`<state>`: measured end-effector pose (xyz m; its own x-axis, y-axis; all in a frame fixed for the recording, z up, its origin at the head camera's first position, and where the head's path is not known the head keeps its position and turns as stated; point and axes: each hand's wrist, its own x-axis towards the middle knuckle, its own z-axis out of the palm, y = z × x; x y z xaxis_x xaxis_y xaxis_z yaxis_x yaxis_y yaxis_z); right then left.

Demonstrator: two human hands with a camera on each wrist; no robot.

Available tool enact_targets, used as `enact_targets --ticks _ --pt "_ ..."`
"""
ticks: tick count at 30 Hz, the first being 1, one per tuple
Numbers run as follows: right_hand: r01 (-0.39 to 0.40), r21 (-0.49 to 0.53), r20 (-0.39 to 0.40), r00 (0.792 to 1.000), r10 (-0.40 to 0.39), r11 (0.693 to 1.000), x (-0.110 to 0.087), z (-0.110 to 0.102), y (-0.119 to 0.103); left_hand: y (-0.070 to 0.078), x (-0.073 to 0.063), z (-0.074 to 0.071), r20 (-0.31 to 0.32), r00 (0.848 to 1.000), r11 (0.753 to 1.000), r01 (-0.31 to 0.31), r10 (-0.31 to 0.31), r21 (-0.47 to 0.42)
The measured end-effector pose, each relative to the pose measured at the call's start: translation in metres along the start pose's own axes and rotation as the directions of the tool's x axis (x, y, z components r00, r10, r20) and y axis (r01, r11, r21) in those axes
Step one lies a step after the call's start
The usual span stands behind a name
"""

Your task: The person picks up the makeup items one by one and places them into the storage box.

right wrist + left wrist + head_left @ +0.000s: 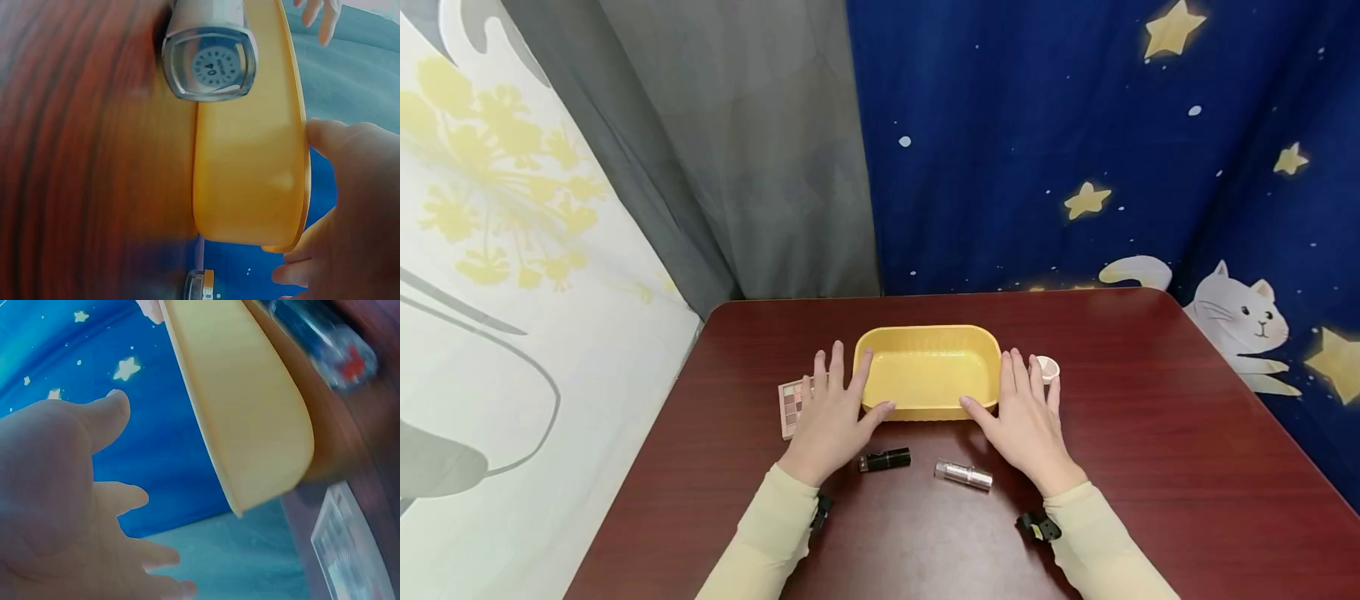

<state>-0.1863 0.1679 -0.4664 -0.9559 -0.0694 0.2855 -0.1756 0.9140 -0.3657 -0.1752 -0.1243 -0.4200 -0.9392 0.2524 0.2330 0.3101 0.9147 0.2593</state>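
A yellow plastic basin (928, 413) stands on the table between both hands. My left hand (831, 425) is spread at its left side; in the left wrist view a gap shows between the fingers and the rim. With fingers straight, my right hand (1028, 429) lies along the right side, and its thumb appears to touch the rim (302, 144). An eyeshadow palette (790, 408) is partly hidden behind the left hand. In front of the basin lie a black lipstick tube (887, 460) and a silver lipstick tube (964, 476) with a clear end.
Beyond the right fingers sits a small round white-rimmed item (1049, 367), partly covered. The dark red wooden table (1150, 433) reaches back to a grey curtain (760, 150) and a blue star-patterned curtain (1000, 167). A white patterned wall covering (512, 350) is on the left.
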Motion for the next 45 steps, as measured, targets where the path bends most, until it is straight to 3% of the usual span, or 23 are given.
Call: enact_targets --ticks 9,15,28,35,45 --pt "-0.013 -0.001 0.012 1.000 0.013 1.000 0.000 -0.001 0.002 -0.034 0.001 -0.014 -0.020 1.000 1.000 0.018 -0.018 0.013" --pt "-0.026 -0.005 0.026 0.999 0.027 1.000 -0.002 0.000 0.004 -0.046 0.002 -0.018 -0.002 1.000 1.000 0.023 -0.023 0.019" --pt "-0.034 -0.027 0.022 0.999 0.034 0.999 -0.001 0.001 0.005 -0.067 0.005 -0.009 0.101 0.995 0.999 -0.011 0.007 0.041" --pt "-0.031 -0.021 0.020 0.999 0.031 0.999 -0.001 0.002 0.005 -0.081 0.009 -0.002 0.195 0.980 0.998 -0.044 0.036 0.035" --pt "-0.038 -0.012 0.028 0.999 0.038 0.999 -0.004 0.001 0.003 -0.100 0.011 0.003 0.319 0.946 0.995 -0.087 0.064 0.058"
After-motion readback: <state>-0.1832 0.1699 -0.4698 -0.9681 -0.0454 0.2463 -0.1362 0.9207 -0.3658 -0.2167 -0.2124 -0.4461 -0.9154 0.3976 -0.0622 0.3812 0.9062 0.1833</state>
